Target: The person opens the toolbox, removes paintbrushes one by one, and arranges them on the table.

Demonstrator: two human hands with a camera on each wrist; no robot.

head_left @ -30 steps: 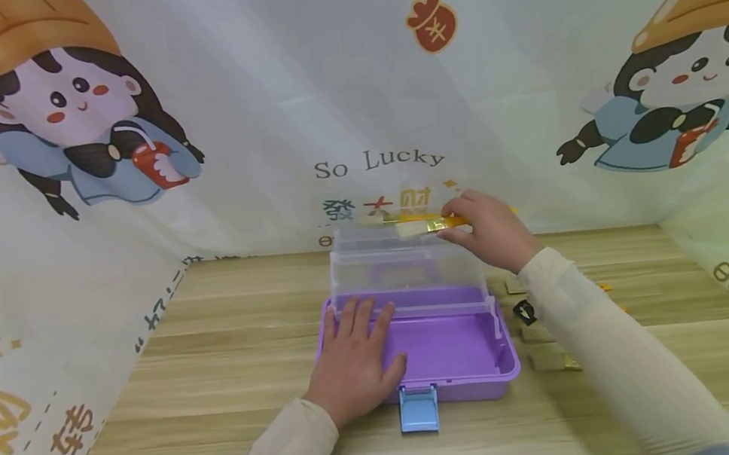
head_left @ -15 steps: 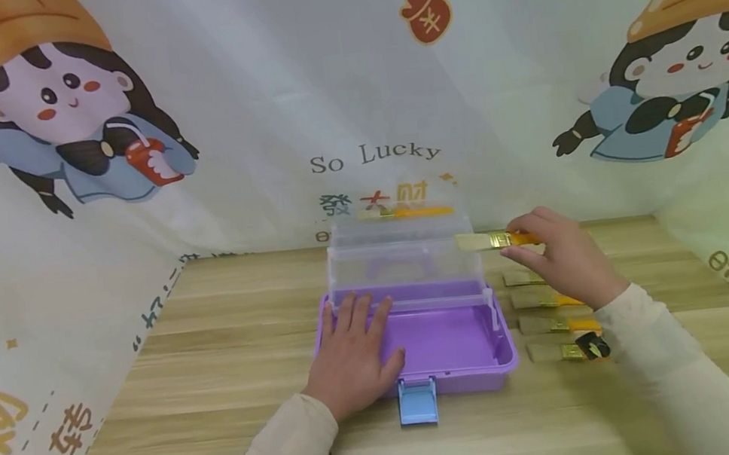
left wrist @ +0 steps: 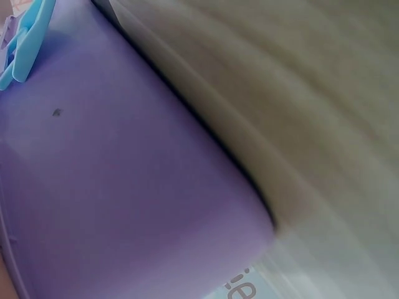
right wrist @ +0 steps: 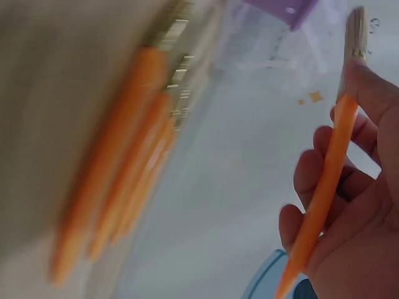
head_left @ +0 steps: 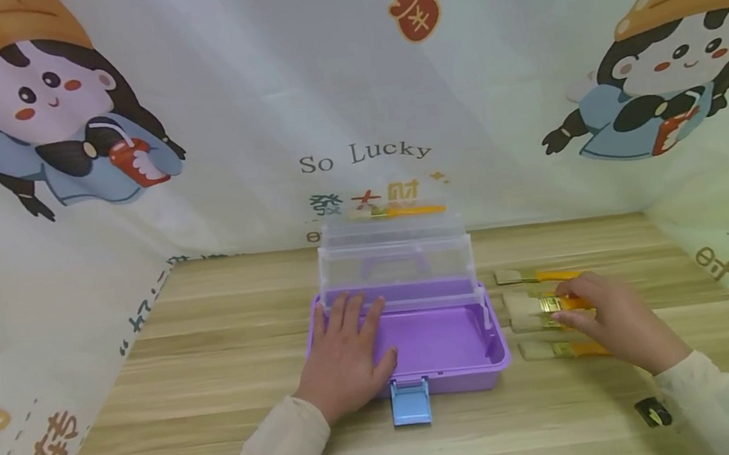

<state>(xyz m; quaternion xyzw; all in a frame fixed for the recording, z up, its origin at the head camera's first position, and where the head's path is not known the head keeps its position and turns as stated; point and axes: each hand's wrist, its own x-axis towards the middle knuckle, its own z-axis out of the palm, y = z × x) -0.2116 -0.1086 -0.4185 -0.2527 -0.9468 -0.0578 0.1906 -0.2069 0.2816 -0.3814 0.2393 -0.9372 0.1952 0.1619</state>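
Observation:
My left hand (head_left: 346, 359) rests with outstretched fingers on the left side of a purple plastic box (head_left: 465, 380). The box's clear lid (head_left: 402, 257) is raised at the back, and a blue latch (head_left: 411, 406) hangs at its front. To the right, my right hand (head_left: 622, 321) grips a flat paintbrush (right wrist: 330, 162) by its orange handle, thumb near the metal ferrule. In the head view its pale bristles overlap paintbrushes lying on the table. A separate paintbrush (head_left: 413, 211) lies along the top of the raised lid.
Several orange-handled paintbrushes (right wrist: 106, 162) lie side by side right of the box; the farthest paintbrush (head_left: 541, 275) and nearest paintbrush (head_left: 560, 349) flank the held one. A printed cloth backdrop (head_left: 242, 121) rises behind the wooden table (head_left: 216, 352). A small black device (head_left: 653, 412) sits at the right cuff.
My right hand has carried its paintbrush from above the lid rightward and down toward the row. The other paintbrush stayed on the lid. My left hand has stayed on the box.

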